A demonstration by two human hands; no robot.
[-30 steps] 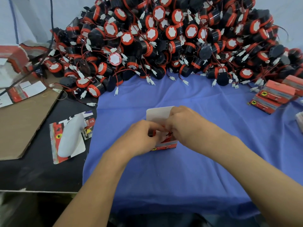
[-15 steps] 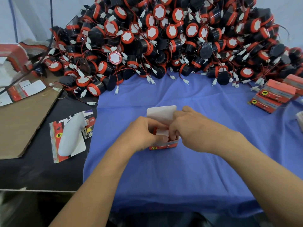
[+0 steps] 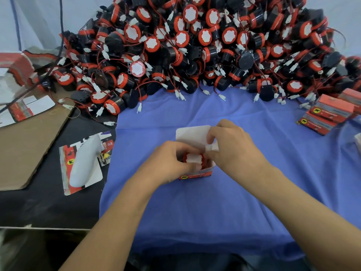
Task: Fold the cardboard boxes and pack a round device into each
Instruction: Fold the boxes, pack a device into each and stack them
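We find the cardboard box (image 3: 195, 174) standing open on the worktop's blue cloth (image 3: 195, 212), between the two hands, with a round device (image 3: 193, 159) seated in its mouth, white face upward. The left hand (image 3: 166, 163) is curled round the box's left side, its fingertips closing on the device's rim. The right hand (image 3: 236, 151) pinches a small white piece (image 3: 212, 147), apparently a side flap, at the box's right edge. The tall lid flap (image 3: 192, 133) stands upright just beyond both hands. We cannot see where the device's wire and connector lie, and in our judgement that is the chief hazard: a lead left across the rim would be trapped under the flaps and stop the lid seating. The device may also sit proud, so that forcing the lid would crease or burst the card. A hard pinch by the right hand could tear the thin flap. The box is light, and uneven pressure could tip it. The pile of devices (image 3: 195, 45) beyond the hands trails loose leads that could snag.
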